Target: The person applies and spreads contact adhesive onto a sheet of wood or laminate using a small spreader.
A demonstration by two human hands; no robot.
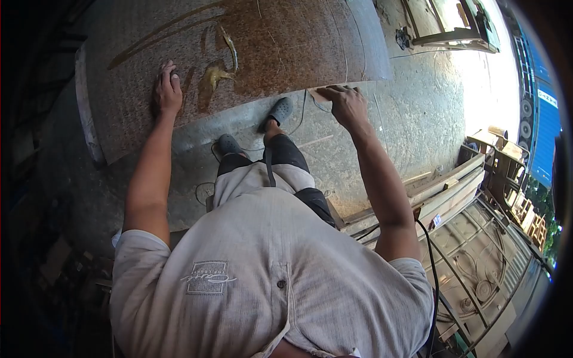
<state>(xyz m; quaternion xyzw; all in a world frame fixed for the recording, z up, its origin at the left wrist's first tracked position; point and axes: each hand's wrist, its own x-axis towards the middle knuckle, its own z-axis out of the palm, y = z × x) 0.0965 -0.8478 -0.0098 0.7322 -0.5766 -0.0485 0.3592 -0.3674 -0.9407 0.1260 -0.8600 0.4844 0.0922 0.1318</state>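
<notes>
Head view, looking steeply down over the person's own chest.

Stone slab (280, 48): large, brown, speckled, filling the upper centre of the frame. Long axis runs left to right, from the upper left across to the upper right of centre, where its right end is cut off square. Near edge slopes slightly upward toward the right. A yellowish smear of glue or resin (216, 76) sits on the surface left of centre, with a thin streak running up from it.

Left hand (168, 89): upper left, lying on top of the slab close to its near edge, fingers bent and pressed together, knuckles up. Whether anything is under the palm cannot be told.

Right hand (346, 104): centre right, at the slab's near edge by the right corner, fingers curled over the edge and gripping it. A light, flat piece (318, 95) shows just left of the fingertips, touching the edge.

Below the slab: concrete floor (418, 107), two grey clogs (280, 110) on the person's feet, thin cords on the ground. Lower right: timber planks (441, 191) and a metal gate (483, 262) lying flat.

Writing: a stitched logo patch (208, 277) on the grey shirt, script not legible. White characters on a blue sign (546, 98) at far right, too small to read.
</notes>
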